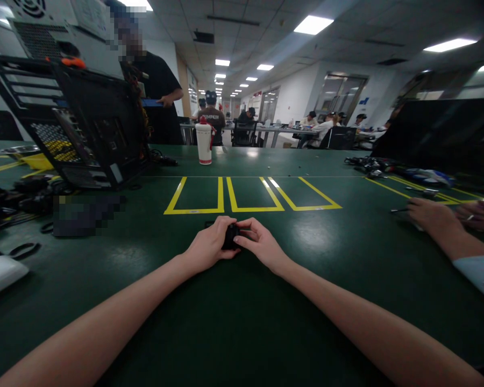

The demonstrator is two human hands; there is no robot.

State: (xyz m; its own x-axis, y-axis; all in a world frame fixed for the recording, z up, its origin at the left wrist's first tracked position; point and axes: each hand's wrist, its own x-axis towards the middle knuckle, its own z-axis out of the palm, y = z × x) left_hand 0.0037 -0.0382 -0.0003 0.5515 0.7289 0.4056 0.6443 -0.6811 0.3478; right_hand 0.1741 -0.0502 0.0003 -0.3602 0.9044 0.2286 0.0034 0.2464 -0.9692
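Observation:
Both of my hands meet on the green table (242, 301), a little in front of the yellow taped boxes (250, 194). My left hand (210, 243) is curled round a small black object (230, 236). My right hand (258, 242) pinches the same object from the other side with thumb and fingers. The object is mostly hidden between the fingers, so its shape is unclear. It rests on or just above the table surface.
An open black computer case (84, 126) stands at the left with black cables (20, 196) beside it. A white bottle (204, 141) stands behind the boxes. A co-worker's hands (447, 217) lie at the right near tools (387, 167). A person (157, 97) stands behind the case.

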